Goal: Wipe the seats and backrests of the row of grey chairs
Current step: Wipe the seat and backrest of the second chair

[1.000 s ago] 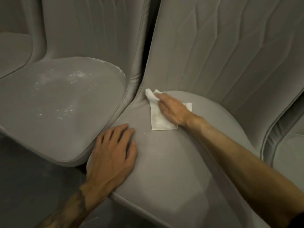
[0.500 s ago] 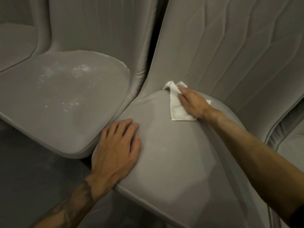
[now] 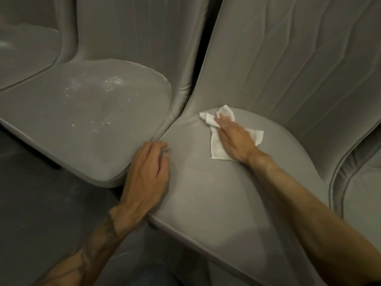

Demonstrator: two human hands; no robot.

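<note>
Our right hand (image 3: 233, 139) presses the crumpled white paper cloth (image 3: 216, 148) flat, fingers straight and close together, at the far end of the grey upholstered seat (image 3: 206, 203), just before its quilted grey backrest (image 3: 288, 58). Our left hand (image 3: 146, 176) rests on the seat's left edge, fingers loosely together. We judge that even pressure and overlapping strokes would best catch the faint white specks (image 3: 194, 155) between the hands.

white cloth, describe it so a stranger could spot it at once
Find the middle grey seat. Near its back edge, under the right hand, lies the white cloth. It is the only white, crumpled thing among grey upholstery.
</note>
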